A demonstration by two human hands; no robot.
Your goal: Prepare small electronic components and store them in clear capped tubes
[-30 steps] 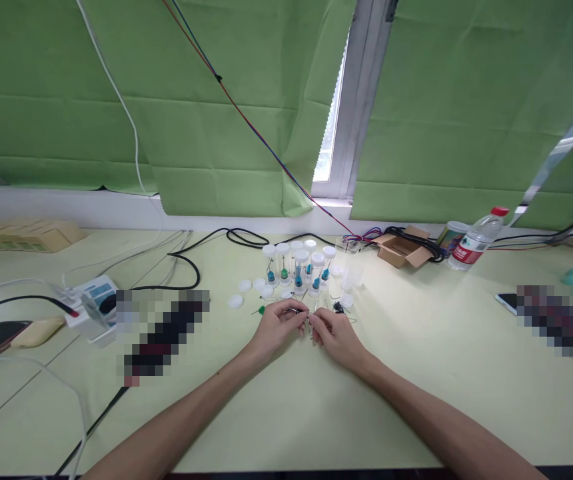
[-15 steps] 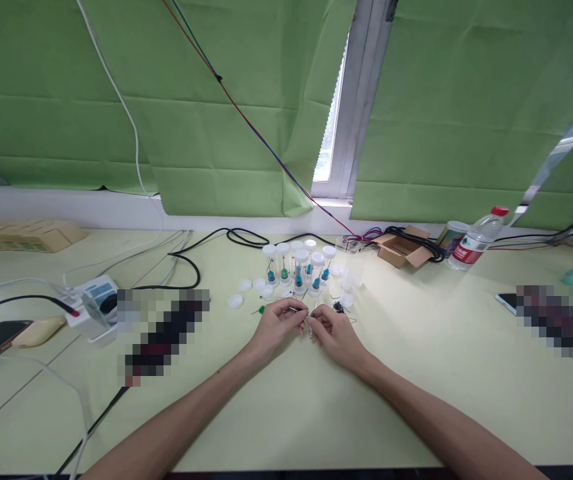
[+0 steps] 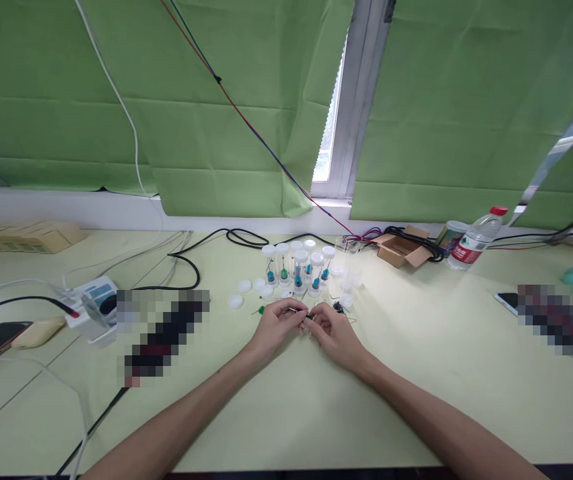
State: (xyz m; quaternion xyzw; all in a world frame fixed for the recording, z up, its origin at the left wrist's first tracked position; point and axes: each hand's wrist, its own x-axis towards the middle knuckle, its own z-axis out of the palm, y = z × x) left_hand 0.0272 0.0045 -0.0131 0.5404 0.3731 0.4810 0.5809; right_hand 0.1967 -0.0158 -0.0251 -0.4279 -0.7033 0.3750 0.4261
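Note:
My left hand [image 3: 279,328] and my right hand [image 3: 335,333] meet over the table, fingertips almost touching. Between the pinched fingers of both hands is a small, thin, dark rod-like piece [image 3: 309,317], mostly hidden by the fingers. Just beyond stand several clear tubes with white caps [image 3: 300,257], with blue or green tipped pins inside. A small green-ended pin [image 3: 260,310] lies left of my left hand. Next to my right hand is a small black part [image 3: 338,307]. Loose white round caps [image 3: 235,302] lie around the tubes.
A small open cardboard box [image 3: 401,250] with black cable stands at the back, near a water bottle [image 3: 476,239]. On the left are a white power strip [image 3: 91,303] and cables. A phone [image 3: 506,303] lies at right. Green curtains [image 3: 236,147] hang behind the table.
Both hands stay in nearly the same place. The fingertips have shifted slightly, and the small dark piece between them now shows more clearly.

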